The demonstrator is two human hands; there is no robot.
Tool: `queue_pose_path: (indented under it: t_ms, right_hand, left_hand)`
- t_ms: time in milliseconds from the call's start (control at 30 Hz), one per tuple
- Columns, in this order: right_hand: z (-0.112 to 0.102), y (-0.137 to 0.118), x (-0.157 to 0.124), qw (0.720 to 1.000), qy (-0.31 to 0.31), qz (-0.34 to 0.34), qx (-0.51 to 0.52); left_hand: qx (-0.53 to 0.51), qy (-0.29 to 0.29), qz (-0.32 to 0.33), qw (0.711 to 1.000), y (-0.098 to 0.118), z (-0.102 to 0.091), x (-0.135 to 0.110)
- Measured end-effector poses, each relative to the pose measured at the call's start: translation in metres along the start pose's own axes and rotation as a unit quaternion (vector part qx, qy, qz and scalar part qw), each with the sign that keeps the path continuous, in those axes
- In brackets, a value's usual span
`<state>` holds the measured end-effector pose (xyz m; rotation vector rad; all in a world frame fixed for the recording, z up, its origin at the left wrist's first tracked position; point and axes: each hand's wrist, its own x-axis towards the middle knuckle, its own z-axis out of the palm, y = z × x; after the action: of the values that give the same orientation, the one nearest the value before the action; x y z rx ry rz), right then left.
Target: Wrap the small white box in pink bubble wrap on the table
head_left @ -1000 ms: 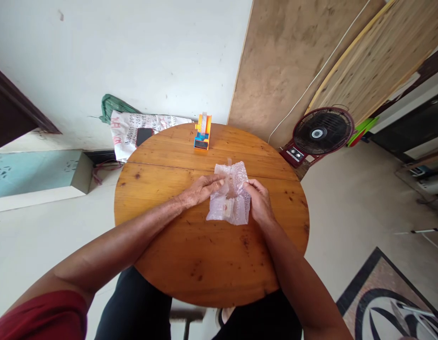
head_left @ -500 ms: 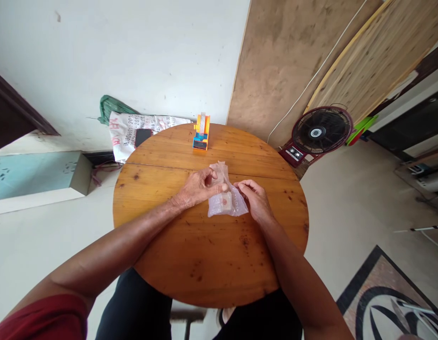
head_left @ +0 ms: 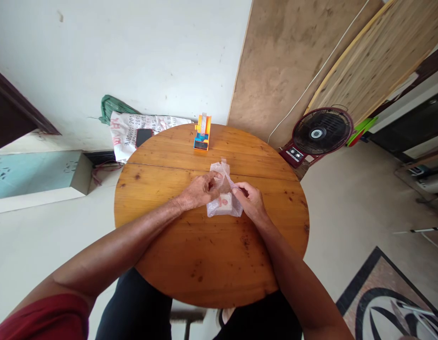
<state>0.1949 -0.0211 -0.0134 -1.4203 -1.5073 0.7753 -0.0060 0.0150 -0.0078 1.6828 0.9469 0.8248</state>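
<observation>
A clear sheet of bubble wrap (head_left: 216,208) lies on the round wooden table in front of me, partly around a small white box (head_left: 225,202) with a reddish mark. My left hand (head_left: 201,190) is at the wrap's left side, its fingers curled and pinching the plastic. From the right, my right hand (head_left: 250,199) pinches the wrap's right edge between thumb and fingers and holds it raised. The box rests between the two hands, its top face showing through or beside the plastic.
An orange and blue tape dispenser (head_left: 202,134) stands at the far side of the wooden table (head_left: 201,250). Beyond the table are a printed white sack (head_left: 121,137) with a dark flat object (head_left: 144,137) on it, and a dark red fan (head_left: 316,133) at the right.
My right hand has moved slightly left, lifting the right edge of the bubble wrap inward. More of the box's top now shows. My left fingers have drawn closer together.
</observation>
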Motion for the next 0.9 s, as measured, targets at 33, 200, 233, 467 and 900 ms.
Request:
queue_pose_path:
  t_ms: [33, 200, 233, 467, 900]
  right_hand:
    - [-0.001, 0.003, 0.002, 1.0, 0.014, -0.002, -0.013]
    - [-0.009, 0.013, 0.008, 0.998, 0.05, 0.016, -0.017]
    - [-0.011, 0.014, 0.008, 0.998, 0.054, 0.016, -0.016]
    - [-0.02, 0.021, 0.013, 0.997, 0.071, 0.004, 0.005]
    - [-0.032, 0.026, 0.018, 0.956, 0.055, 0.02, -0.288]
  left_hand:
    - [-0.032, 0.008, -0.005, 0.999, -0.001, 0.0, 0.001]
    - [-0.123, 0.063, -0.011, 0.99, -0.002, -0.007, 0.009]
    - [-0.111, 0.082, -0.016, 0.99, -0.003, -0.01, 0.01]
    - [0.083, 0.156, -0.051, 0.983, -0.011, -0.028, 0.016]
    - [0.273, 0.133, -0.067, 0.95, -0.019, -0.037, 0.021]
